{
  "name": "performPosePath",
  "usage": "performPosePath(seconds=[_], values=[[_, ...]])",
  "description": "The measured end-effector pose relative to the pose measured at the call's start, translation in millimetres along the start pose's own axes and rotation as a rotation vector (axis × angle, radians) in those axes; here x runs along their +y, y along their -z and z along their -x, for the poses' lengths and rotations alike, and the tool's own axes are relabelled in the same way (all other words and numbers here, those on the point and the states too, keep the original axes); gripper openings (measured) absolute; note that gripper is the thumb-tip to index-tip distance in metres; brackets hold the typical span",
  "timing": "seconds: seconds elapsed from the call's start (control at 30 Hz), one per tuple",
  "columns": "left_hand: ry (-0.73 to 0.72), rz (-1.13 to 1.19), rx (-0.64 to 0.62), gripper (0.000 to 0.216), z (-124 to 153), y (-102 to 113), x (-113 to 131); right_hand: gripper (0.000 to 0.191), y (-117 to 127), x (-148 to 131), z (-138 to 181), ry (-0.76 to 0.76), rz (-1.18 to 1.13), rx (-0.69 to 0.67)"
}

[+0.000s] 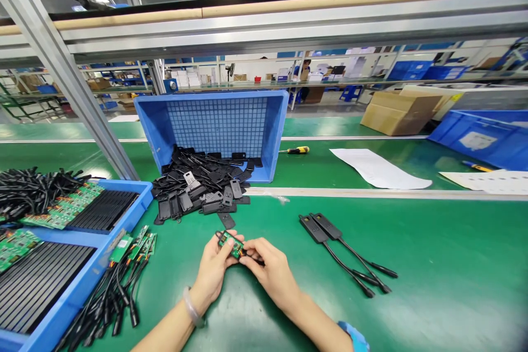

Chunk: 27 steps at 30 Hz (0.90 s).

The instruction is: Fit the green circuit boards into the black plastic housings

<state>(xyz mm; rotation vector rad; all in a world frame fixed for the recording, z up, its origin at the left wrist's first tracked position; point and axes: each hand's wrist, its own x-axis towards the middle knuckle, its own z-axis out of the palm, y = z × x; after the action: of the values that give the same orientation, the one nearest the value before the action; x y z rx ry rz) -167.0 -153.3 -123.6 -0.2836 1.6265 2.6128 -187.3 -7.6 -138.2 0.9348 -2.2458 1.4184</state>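
A small green circuit board (233,244) is held over the bench, seated at least partly in a black plastic casing. My left hand (215,264) grips it from the left, thumb on its face. My right hand (270,269) pinches at the board's right end, where a black cable begins; the rest of that cable is hidden by the fingers. To the right lie two black cased units (319,228) with forked cables. Left of my hands is a bundle of green boards with black cables (119,280). Beyond them, black casing parts (202,187) spill in a heap.
A blue crate (280,137) lies tipped on its side behind the heap. Blue trays (142,198) with boards and black strips stand at left. A yellow-black screwdriver (297,150), paper sheet (377,169), cardboard box (396,113) and blue bin (474,132) lie farther back. A metal post (86,77) rises at left.
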Motion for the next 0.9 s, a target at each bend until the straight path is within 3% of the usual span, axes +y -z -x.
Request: performPosePath(seconds=[0.1,0.27,0.37,0.47,0.67,0.8,0.9], values=[[-0.027,-0.055,0.016,0.066,-1.3,0.9,-1.2,0.008,-0.2,0.2,0.2,-0.093,-0.026,-0.045],[-0.116,-0.153,0.008,0.061,-4.7,6.3,-3.0,0.021,3.1,0.0,-1.6,-0.322,-0.016,-0.229],[-0.180,-0.201,-0.029,0.059,-5.3,7.9,-2.9,0.027,5.7,-2.5,-5.3,-0.369,0.069,-0.325],[-0.262,-0.266,-0.016,0.060,-3.2,6.3,-2.9,0.027,4.9,-6.1,-8.1,-0.430,-0.015,-0.369],[-0.290,-0.206,0.010,0.055,1.6,2.5,-5.0,0.034,-4.7,-8.2,-4.8,-0.532,-0.304,-0.283],[-0.259,-0.112,0.013,0.052,1.8,2.4,-6.3,0.037,-7.4,-8.1,-1.4,-0.512,-0.275,-0.212],[-0.240,-0.062,0.033,0.051,2.7,0.5,-6.0,0.031,-7.0,-8.6,-0.2,-0.393,-0.185,-0.087]])
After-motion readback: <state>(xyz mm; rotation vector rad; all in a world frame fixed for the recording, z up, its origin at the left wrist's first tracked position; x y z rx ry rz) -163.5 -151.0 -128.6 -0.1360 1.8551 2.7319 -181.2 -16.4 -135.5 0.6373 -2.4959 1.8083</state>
